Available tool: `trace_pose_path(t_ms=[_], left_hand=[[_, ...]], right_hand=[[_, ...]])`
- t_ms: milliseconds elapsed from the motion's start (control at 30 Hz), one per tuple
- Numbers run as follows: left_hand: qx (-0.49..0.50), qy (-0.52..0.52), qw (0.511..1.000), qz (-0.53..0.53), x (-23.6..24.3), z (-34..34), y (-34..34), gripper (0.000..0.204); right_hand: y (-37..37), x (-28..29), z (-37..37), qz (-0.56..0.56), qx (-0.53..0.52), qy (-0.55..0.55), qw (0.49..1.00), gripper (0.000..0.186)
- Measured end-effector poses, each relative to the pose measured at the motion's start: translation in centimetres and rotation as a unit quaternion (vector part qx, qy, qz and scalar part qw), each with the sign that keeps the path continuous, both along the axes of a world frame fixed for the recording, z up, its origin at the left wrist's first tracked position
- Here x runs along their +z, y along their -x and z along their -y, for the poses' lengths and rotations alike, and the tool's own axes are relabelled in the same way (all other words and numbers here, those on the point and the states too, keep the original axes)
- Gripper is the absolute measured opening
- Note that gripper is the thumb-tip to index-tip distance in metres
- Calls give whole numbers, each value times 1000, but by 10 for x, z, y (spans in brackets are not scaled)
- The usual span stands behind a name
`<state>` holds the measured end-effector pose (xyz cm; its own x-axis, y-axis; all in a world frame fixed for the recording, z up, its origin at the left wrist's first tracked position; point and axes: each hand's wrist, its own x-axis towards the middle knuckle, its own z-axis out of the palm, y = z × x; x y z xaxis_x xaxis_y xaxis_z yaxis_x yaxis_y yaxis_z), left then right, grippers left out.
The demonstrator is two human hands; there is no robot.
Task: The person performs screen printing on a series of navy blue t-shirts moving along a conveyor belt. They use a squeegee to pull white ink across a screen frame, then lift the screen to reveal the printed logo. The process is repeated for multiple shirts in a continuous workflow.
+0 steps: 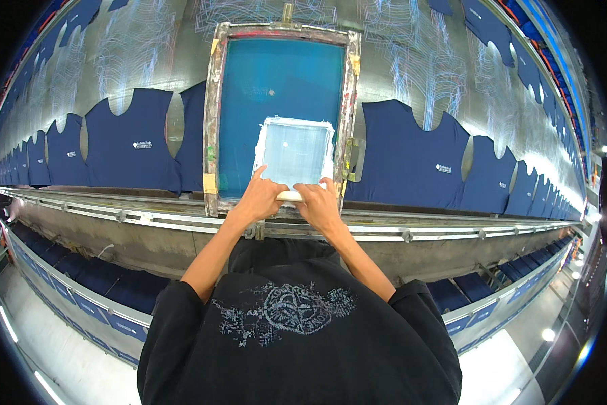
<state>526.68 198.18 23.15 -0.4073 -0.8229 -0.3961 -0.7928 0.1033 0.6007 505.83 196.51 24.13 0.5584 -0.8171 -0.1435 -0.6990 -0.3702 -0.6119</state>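
Note:
A screen-printing frame (213, 115) with worn, paint-stained edges lies on the long table before me. Its teal mesh (280, 74) carries a rectangle of white ink (268, 135), thickest along the borders, with a paler middle. At the near end of this rectangle, both hands grip a pale squeegee (290, 196). My left hand (253, 198) is closed on its left end, one finger stretched forward near the ink's edge. Closed on the right end is my right hand (319, 205), one finger also raised. The squeegee's blade is hidden beneath my hands.
Navy shirt panels (129, 142) with small white prints run along the table (138, 40) to the left; more panels (415, 158) lie to the right. A metal bracket (354, 160) juts from the frame's right side. A metal rail (391, 233) follows the table's near edge.

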Motion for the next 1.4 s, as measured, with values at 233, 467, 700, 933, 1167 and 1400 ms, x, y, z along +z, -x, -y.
trace_pose_path(t_ms=[233, 467, 700, 933, 1167, 1400], left_hand=[[15, 106, 991, 84, 25, 120, -6, 30], [94, 255, 962, -12, 14, 10, -1, 37], [138, 233, 963, -3, 22, -70, -93, 53], [149, 220, 963, 49, 25, -104, -332, 51], [157, 234, 960, -4, 12, -118, -441, 36], [29, 81, 996, 6, 6, -76, -480, 22]], right_hand=[[63, -32, 82, 69, -441, 22, 895, 59], [54, -28, 100, 231, -493, -78, 835, 39], [-77, -25, 72, 287, -436, 47, 852, 26], [-319, -53, 30, 320, -427, -16, 846, 29], [-426, -64, 14, 207, -438, 38, 874, 31], [-425, -49, 28, -74, -356, -26, 931, 27]])
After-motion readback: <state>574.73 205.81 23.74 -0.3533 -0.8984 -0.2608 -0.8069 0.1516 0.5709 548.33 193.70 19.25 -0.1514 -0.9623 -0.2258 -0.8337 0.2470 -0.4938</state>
